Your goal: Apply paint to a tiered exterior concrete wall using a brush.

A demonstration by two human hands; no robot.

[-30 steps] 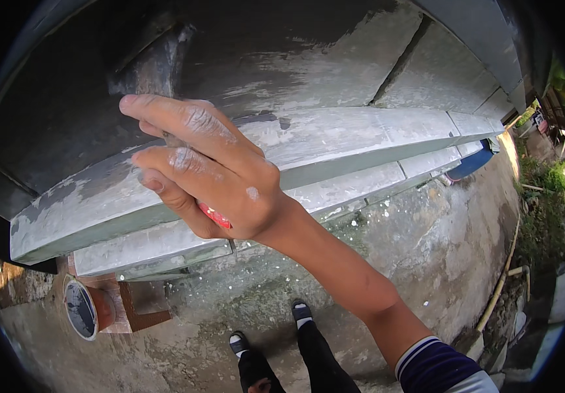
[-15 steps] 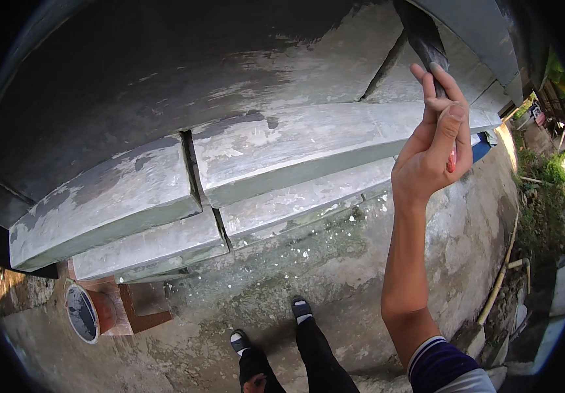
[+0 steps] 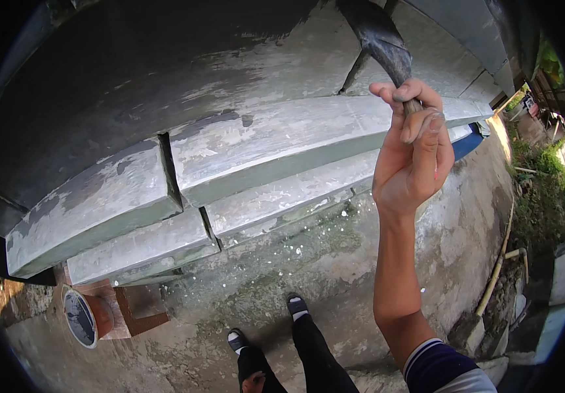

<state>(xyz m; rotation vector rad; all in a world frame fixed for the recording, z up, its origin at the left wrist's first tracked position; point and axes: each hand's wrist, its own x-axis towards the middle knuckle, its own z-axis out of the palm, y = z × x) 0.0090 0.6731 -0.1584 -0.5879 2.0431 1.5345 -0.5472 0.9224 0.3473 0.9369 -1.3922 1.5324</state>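
My right hand grips a paintbrush, its dark head raised against the wall, which is dark at left and patchy pale grey toward the right. The brush's handle runs into my fingers, mostly hidden by them, with a little red showing. Beneath the wall run two stepped ledges of pale, scuffed grey, split by dark gaps. My left hand is low beside my dark-trousered leg, mostly out of sight; whether it holds anything I cannot tell.
A round bucket with dark contents rests by a brown-topped block at lower left. The concrete floor is speckled white. Pipes, weeds and rubble line the right side, and something blue lies beyond the ledges.
My right hand has swung from left of centre over to the right and turned, carrying the brush. Since half a second ago it has shifted slightly left and down.
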